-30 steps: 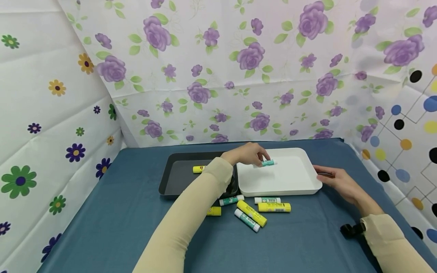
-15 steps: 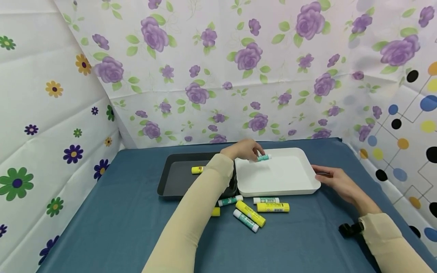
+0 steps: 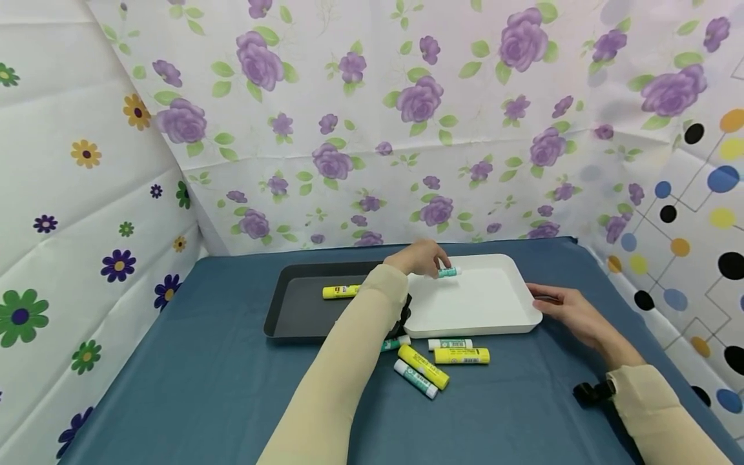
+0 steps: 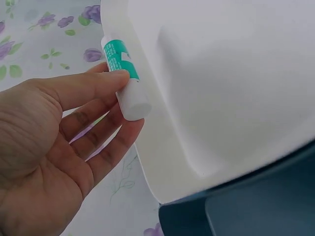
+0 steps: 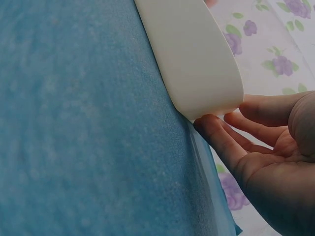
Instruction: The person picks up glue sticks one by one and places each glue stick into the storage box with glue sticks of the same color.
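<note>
My left hand (image 3: 421,258) pinches a white-and-green glue stick (image 4: 120,61) between thumb and fingers. It is over the far left part of the white tray (image 3: 476,310), and in the left wrist view the tube overlaps the tray's rim. At the tray's right end my right hand (image 3: 572,313) grips the edge, its thumb at the rim and other fingertips lower on the wall (image 5: 211,69). A yellow glue stick (image 3: 340,292) lies in the dark grey tray (image 3: 285,316), and my left sleeve covers part of that tray.
In front of the trays several glue sticks lie on the blue cloth: a yellow one (image 3: 462,356), another yellow one (image 3: 423,366), and white-and-green ones (image 3: 415,378). The left forearm partly hides one green tube (image 3: 396,343). Patterned sheets (image 3: 349,129) stand behind and at both sides.
My left hand, holding the glue stick, has shifted slightly left over the white tray. The view has turned slightly. The right hand stays at the tray's right end.
</note>
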`<move>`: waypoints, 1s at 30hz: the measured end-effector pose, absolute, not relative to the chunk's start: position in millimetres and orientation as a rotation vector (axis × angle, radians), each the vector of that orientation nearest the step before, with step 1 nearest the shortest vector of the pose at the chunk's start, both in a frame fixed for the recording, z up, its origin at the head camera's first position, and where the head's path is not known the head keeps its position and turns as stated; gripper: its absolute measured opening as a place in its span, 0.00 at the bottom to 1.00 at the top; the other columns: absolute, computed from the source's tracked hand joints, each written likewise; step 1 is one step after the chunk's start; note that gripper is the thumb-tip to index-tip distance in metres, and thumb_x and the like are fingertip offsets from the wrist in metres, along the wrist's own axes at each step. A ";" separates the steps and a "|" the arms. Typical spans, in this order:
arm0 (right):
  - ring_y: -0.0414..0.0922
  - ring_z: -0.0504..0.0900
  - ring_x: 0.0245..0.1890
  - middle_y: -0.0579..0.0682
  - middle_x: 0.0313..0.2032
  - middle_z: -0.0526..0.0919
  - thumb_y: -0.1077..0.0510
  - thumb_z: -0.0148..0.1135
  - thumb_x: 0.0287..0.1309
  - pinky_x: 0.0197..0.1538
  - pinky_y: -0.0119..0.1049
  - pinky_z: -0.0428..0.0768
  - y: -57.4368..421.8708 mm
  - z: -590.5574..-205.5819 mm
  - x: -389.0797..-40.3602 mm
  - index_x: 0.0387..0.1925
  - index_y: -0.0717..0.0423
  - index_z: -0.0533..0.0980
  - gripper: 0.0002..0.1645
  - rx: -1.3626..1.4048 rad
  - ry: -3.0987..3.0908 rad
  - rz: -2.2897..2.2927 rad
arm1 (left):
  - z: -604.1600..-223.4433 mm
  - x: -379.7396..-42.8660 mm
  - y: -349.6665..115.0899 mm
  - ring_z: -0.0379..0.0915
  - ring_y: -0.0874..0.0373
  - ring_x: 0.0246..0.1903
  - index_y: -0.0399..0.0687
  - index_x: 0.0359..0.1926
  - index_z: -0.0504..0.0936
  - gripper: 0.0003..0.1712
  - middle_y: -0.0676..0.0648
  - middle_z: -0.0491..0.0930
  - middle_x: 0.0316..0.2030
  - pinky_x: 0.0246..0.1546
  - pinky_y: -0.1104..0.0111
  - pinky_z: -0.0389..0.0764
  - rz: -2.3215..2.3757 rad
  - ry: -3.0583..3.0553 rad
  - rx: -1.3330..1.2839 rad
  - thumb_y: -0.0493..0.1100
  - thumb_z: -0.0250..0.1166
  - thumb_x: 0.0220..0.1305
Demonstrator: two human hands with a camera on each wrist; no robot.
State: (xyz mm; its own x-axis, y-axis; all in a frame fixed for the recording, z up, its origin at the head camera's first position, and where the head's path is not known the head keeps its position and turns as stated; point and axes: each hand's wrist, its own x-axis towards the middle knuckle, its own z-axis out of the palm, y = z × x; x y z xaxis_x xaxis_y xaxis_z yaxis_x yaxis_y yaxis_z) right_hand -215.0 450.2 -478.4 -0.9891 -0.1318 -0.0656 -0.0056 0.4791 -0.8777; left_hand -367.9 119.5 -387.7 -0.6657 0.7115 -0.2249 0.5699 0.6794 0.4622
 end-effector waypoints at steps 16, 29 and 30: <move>0.67 0.60 0.74 0.69 0.75 0.62 0.45 0.57 0.78 0.53 0.20 0.75 449.8 -478.8 -214.5 0.79 0.63 0.59 0.41 -0.108 2.595 -1.534 | -403.6 -366.0 126.4 0.77 0.54 0.54 0.53 0.60 0.87 0.21 0.47 0.83 0.54 0.47 0.65 0.80 0.494 2.553 0.980 0.31 0.66 0.71; 0.66 0.62 0.73 0.68 0.75 0.62 0.45 0.58 0.78 0.54 0.21 0.76 448.0 -478.9 -214.1 0.79 0.63 0.60 0.41 -0.112 2.604 -1.532 | -409.8 -366.4 132.0 0.76 0.56 0.49 0.56 0.60 0.87 0.23 0.49 0.81 0.52 0.47 0.64 0.79 0.424 2.599 0.923 0.29 0.64 0.71; 0.66 0.62 0.73 0.68 0.75 0.63 0.45 0.58 0.78 0.54 0.21 0.76 447.5 -479.3 -213.8 0.79 0.63 0.60 0.40 -0.109 2.605 -1.528 | -410.2 -365.8 131.7 0.75 0.56 0.50 0.57 0.60 0.87 0.24 0.48 0.81 0.52 0.47 0.64 0.79 0.423 2.602 0.908 0.29 0.64 0.71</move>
